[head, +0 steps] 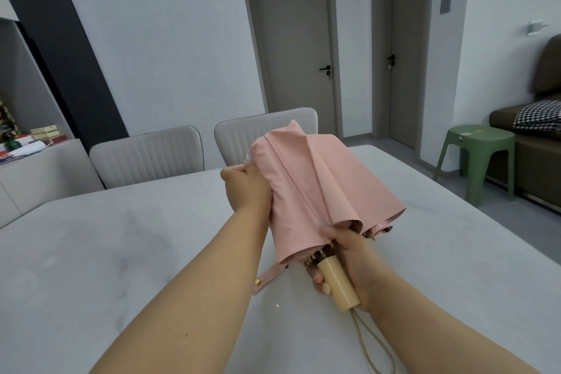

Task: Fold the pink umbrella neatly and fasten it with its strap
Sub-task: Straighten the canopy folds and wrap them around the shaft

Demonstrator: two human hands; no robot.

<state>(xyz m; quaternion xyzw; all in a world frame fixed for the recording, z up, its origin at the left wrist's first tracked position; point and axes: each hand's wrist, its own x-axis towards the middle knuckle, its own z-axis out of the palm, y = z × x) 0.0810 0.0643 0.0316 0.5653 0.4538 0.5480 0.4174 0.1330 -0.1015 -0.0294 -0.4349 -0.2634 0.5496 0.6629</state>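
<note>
Nearest the viewer, a right hand (353, 261) wraps its fingers around a smooth, pale wooden handle (337, 284), a plain cylinder with a beige cord loop (372, 340) trailing from its end. Just left of those fingers a flat pink strap (268, 278) with a small gold snap hangs loose, not yet fastened.

Beyond the fingers, the pink umbrella (315, 191) is held above a pale, matte table (106, 252). Its canopy is collapsed but still baggy: thin, soft fabric in long, uneven pleats, flaring open at the hem beside the right fingers.

Farther out, the left hand (247, 188) clamps its curled fingers on the fabric's left side, near the tip end.

The step in hand appears to be gathering the pleats. To do it well, each panel probably needs smoothing flat and wrapping one way around the shaft, kept tight while the strap is brought round.

Behind the left fingers stand two padded grey chairs (148, 155); far right, a green stool (476, 158).
</note>
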